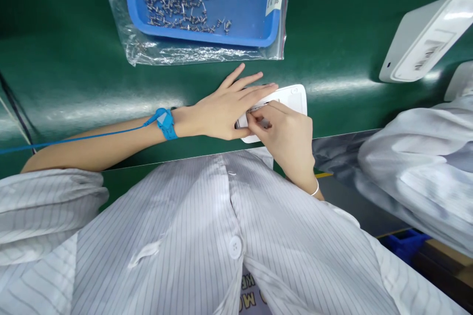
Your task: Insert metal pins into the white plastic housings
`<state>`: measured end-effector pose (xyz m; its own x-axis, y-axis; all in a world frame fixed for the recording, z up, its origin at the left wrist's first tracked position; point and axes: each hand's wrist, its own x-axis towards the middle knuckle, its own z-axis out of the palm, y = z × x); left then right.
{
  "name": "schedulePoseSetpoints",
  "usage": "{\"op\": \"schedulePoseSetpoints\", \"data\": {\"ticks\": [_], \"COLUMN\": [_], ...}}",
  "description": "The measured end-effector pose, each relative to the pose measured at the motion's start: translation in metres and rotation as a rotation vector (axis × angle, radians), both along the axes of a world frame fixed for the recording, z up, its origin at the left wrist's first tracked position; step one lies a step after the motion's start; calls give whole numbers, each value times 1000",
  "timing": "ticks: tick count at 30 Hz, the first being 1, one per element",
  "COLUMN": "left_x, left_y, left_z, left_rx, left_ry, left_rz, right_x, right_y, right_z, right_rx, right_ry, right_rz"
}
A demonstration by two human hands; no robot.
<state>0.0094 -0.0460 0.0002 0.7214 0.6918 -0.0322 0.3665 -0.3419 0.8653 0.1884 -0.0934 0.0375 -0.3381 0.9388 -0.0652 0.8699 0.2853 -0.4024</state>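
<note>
A white plastic housing (297, 98) with rounded corners lies on the green bench in front of my body. My left hand (231, 108) rests across its left part, fingers stretched out and spread. Over the middle of the housing, my right hand (286, 135) has thumb and forefinger pinched together. Whatever those fingertips hold, if anything, is too small and covered to make out. Both hands hide much of the housing's face. A blue wrist strap (167, 124) with a cord is round my left wrist.
Beyond my hands, a blue tray (221, 37) of small metal parts with thin leads sits on a clear plastic bag (177, 55). A white device (410, 54) with a label stands at the right. A person's white sleeve (417, 157) is near the bench edge there.
</note>
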Motion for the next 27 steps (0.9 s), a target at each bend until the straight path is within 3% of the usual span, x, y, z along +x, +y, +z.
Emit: {"op": "schedulePoseSetpoints", "data": {"ticks": [6,13,22,27], "left_x": [1,1,1,3], "left_y": [1,0,-1,-2], "left_z": [2,4,1,4], "left_rx": [5,-105,6,-48], "left_ry": [49,-18,22,40], "left_rz": [-11,67,6,69], "right_x": [0,0,-1,3], "right_y": [3,-2,0,1], "right_z": [3,-3,-6,19], "right_rx": [-23,12,-12,-51], "right_ry": [2,33,9,-4], "right_rz": [-94,-53,-52,55]}}
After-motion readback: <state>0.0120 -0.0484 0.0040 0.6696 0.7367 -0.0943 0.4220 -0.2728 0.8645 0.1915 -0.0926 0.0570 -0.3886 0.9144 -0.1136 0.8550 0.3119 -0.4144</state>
